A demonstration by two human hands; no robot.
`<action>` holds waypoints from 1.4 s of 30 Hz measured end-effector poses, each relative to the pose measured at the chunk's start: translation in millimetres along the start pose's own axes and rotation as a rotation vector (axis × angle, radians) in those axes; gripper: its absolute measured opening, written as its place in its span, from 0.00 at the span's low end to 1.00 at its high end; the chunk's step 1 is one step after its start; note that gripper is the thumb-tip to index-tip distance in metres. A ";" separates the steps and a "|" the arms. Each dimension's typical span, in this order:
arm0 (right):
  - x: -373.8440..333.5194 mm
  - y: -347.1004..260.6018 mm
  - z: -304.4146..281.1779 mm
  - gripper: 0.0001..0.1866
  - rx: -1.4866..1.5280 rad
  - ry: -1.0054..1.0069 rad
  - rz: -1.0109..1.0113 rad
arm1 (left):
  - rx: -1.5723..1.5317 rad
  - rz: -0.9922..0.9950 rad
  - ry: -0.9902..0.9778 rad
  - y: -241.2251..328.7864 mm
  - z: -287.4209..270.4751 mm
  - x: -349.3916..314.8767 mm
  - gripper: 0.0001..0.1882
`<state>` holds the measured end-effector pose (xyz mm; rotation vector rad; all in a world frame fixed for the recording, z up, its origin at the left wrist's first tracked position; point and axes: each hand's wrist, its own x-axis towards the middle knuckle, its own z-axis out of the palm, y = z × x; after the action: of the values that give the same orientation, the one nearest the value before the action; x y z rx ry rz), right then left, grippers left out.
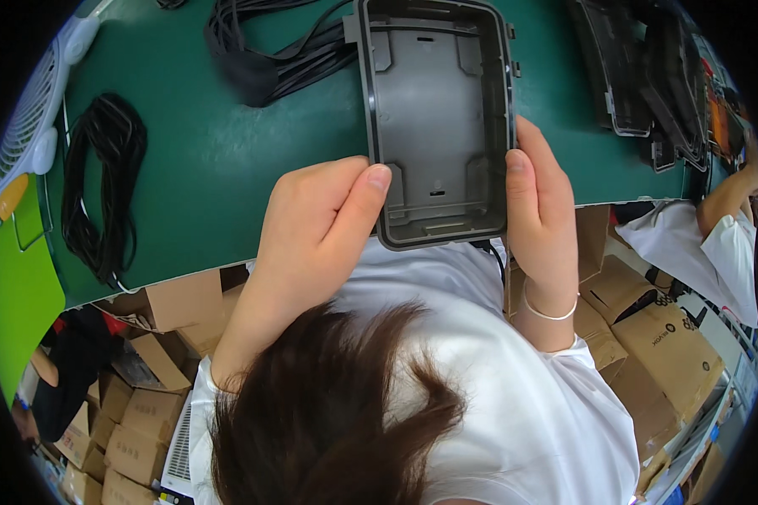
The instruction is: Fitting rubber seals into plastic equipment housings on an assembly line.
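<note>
Between both hands I hold a dark grey plastic box (434, 109), rectangular and deep, its open side facing up and nothing inside it. My left hand (320, 210) grips the left wall near the front corner, thumb on the rim. On the opposite side my right hand (543, 189) is closed on the right wall, thumb lying along the edge and fingers behind. Small latches or hinge tabs stick out from the box's outer sides. Its near end hangs past the table's front edge. A bundle of black cable (269, 55) lies just left of the box.
The green table (202, 185) carries another coiled black cable (105, 185) at left, beside a white fan (38, 101). Dark transparent lids or cases (648, 80) are piled at the right. Cardboard boxes (661, 353) stand below the table. Another person's arm (728, 198) shows at far right.
</note>
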<state>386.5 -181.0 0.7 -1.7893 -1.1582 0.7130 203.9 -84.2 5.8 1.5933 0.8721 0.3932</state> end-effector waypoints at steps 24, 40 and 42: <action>-15.0 -4.0 0.7 0.18 0.358 0.024 0.204 | 0.246 0.212 -0.009 -12.1 2.1 -7.1 0.15; 3.5 12.5 -26.4 0.08 -0.044 -0.059 -0.179 | 0.223 0.467 -0.225 -13.4 1.8 -8.4 0.08; 3.1 9.4 -51.3 0.07 0.008 0.043 -0.260 | 0.023 0.392 -0.258 -2.8 3.5 -9.8 0.10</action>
<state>433.4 -198.2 16.1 -1.6008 -1.3263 0.5231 199.0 -93.7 4.4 1.7917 0.3671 0.4405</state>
